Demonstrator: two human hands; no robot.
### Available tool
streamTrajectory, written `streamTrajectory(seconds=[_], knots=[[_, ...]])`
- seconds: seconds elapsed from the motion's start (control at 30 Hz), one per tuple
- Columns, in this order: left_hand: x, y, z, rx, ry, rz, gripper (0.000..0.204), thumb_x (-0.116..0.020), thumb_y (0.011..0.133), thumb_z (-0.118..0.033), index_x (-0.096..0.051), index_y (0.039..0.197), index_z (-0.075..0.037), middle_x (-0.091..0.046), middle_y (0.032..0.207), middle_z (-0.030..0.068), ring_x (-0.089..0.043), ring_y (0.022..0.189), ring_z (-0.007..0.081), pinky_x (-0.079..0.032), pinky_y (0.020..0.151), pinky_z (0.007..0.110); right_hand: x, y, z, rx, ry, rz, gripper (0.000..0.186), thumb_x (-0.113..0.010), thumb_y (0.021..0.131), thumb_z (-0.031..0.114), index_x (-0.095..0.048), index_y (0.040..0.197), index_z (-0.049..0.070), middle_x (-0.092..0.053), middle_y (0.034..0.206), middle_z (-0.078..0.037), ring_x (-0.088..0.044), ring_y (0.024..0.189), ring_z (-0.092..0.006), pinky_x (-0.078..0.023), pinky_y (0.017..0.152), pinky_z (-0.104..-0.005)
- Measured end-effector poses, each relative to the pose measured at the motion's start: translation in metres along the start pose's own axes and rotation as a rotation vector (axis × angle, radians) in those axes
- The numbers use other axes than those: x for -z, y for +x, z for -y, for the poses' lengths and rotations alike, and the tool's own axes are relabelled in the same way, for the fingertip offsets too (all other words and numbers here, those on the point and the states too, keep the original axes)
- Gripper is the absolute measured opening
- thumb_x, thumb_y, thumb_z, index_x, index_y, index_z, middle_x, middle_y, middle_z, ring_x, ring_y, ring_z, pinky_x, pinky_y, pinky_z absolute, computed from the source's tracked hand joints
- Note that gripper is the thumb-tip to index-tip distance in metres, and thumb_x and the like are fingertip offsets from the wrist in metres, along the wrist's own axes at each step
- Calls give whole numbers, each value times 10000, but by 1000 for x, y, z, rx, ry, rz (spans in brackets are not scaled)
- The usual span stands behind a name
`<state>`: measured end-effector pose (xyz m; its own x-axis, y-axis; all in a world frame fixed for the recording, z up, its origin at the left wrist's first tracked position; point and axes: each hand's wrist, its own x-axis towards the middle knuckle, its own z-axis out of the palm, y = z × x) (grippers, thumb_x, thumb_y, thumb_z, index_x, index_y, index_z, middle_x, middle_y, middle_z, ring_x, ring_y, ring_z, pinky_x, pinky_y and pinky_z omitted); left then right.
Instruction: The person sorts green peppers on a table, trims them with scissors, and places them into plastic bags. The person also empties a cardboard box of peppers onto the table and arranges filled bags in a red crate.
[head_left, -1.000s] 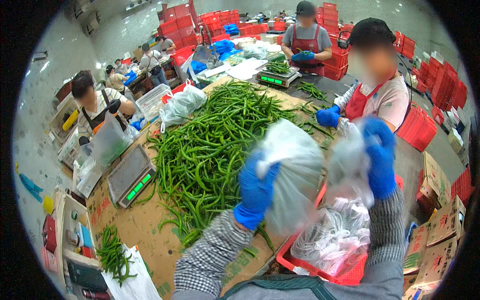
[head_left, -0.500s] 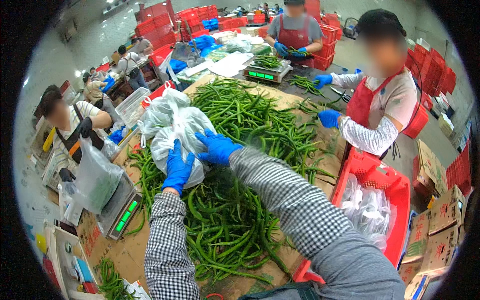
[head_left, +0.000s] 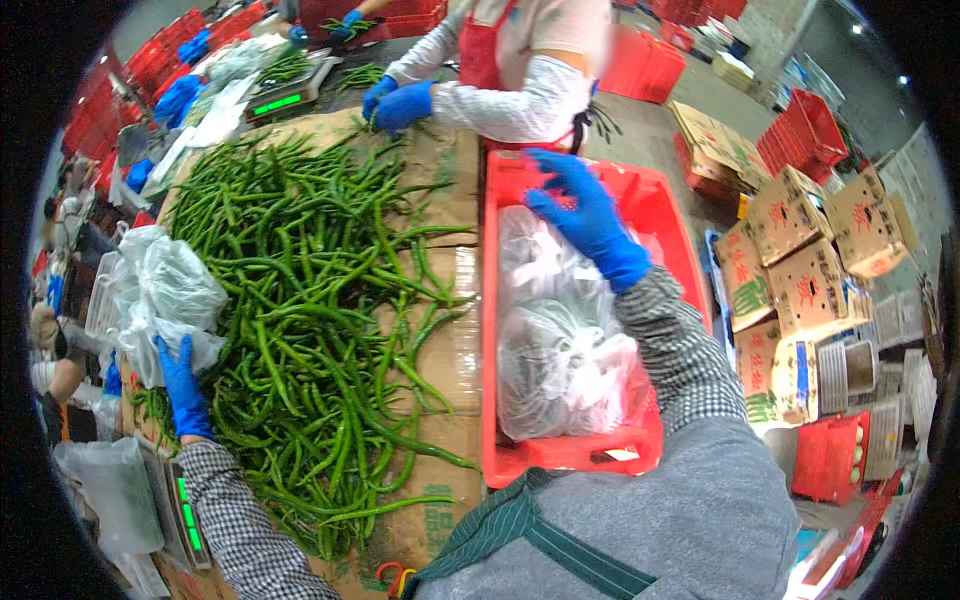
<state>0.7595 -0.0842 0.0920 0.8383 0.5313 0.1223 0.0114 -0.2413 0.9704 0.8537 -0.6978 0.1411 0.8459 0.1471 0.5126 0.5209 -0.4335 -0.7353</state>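
Observation:
My left hand (head_left: 183, 392), in a blue glove, rests its outstretched fingers against the lower edge of a bundle of white plastic bags (head_left: 165, 290) at the left. Beside the bundle spreads a large heap of long green chili peppers (head_left: 310, 320) on flattened cardboard (head_left: 440, 390). Over the far part of a red crate (head_left: 672, 215), my right hand (head_left: 592, 222), gloved in blue too, is raised with fingers apart and nothing in them. Below it in the crate lie clear plastic bags (head_left: 565, 350), apparently bundled.
Across the table a co-worker in a red apron (head_left: 483, 45) handles peppers with blue-gloved hands (head_left: 400, 105). Digital scales stand at the far end (head_left: 300, 85) and near left (head_left: 180, 500). Cardboard boxes (head_left: 800, 290) and red crates (head_left: 810, 130) are stacked at right.
My view has turned right. My right hand has left the white bags and swung over the red crate; my left hand stays at the bags.

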Motion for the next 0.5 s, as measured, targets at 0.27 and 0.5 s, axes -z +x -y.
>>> streamTrajectory(seconds=[0.27, 0.5], knots=[[24, 96, 47, -159, 198, 135, 665, -573, 877, -201, -225, 1435, -107, -267, 1446, 156, -393, 1243, 265, -368, 973, 370, 110, -173, -99, -637, -588, 195, 901, -728, 668, 516, -347, 1349, 66, -407, 1307, -214, -466, 1138, -373, -393, 949, -443], [-56, 5, -21, -494, 1237, -256, 738, -653, 795, -303, -290, 1400, -85, -310, 1385, 269, -300, 1284, 402, -263, 1052, 444, -23, -263, -67, -942, -653, 534, 1091, -672, 591, 691, -197, 1431, 181, -98, 1434, -324, -79, 1325, -511, -227, 996, -636]])
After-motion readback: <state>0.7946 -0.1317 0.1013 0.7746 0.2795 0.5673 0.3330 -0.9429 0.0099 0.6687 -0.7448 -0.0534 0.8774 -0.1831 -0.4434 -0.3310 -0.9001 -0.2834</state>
